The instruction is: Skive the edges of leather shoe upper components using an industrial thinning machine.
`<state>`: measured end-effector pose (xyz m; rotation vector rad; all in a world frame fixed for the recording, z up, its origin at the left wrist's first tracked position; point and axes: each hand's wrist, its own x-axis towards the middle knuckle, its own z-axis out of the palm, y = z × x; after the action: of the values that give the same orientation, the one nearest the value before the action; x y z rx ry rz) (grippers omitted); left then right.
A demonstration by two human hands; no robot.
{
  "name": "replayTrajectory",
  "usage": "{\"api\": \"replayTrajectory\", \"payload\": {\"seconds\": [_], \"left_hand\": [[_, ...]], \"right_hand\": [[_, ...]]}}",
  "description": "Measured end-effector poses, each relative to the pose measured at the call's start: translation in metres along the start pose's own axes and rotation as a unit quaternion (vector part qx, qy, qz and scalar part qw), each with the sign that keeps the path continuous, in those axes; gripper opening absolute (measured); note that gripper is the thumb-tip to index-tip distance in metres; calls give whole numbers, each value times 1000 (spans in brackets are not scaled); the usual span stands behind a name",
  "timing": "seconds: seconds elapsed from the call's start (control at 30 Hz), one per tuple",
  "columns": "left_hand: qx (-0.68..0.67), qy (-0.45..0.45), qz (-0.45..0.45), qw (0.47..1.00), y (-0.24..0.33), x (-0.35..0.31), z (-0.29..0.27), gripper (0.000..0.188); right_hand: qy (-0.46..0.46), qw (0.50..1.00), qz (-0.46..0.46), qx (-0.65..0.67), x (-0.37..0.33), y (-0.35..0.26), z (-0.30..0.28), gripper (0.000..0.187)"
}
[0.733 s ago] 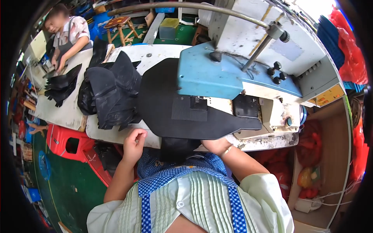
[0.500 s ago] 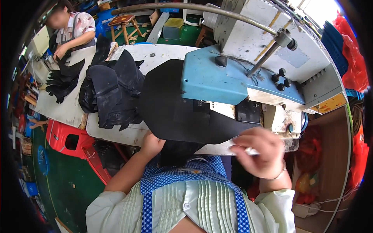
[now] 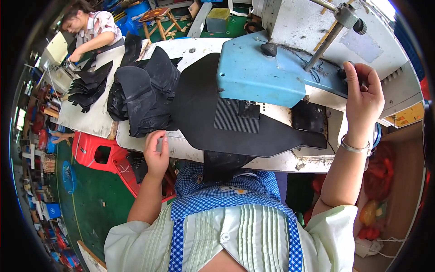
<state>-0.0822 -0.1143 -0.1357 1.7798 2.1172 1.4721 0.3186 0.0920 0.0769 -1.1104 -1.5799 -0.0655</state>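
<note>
the black board point(image 3: 204, 124) lies sideways, just up and right of the loose, empty left hand point(image 3: 156, 153); the right hand point(image 3: 364, 93) is bent, grip unclear.

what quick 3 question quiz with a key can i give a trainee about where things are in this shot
1. Multiple choice: where is the person's right hand?
a) on the red stool
b) raised beside the blue machine arm
c) down on the checked apron

2. True or false: the stacked black pieces lie to the left of the flat black board.

3. Fill the gap: the bangle is on the person's ____ wrist.

Key: 1 b; 2 true; 3 right
</note>
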Motion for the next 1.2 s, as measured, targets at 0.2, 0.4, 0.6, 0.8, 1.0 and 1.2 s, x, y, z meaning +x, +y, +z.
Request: {"api": "replayTrajectory", "payload": {"seconds": [0.2,0.4,0.6,0.8,1.0,1.2], "left_hand": [[-46,95,5,994,-12,37,-19,4],[274,102,-204,934,-131,111,-35,61],[233,68,-332,911,-151,117,-13,73],[-191,166,-303,919,-135,118,-58,20],[-339,-78,-207,914,80,82,-123,22],[-409,-424,-212,780,104,56,-105,44]], "right_hand": [[-17,997,10,73,-1,2,0,20],[-24,998,-11,60,-5,6,1,18],[-66,987,51,134,-2,14,-3,21],[49,991,-125,-15,-31,-18,-8,53],[-98,928,-336,128,-109,-87,-1,77],[-141,884,-390,214,-117,-121,37,32]]}}
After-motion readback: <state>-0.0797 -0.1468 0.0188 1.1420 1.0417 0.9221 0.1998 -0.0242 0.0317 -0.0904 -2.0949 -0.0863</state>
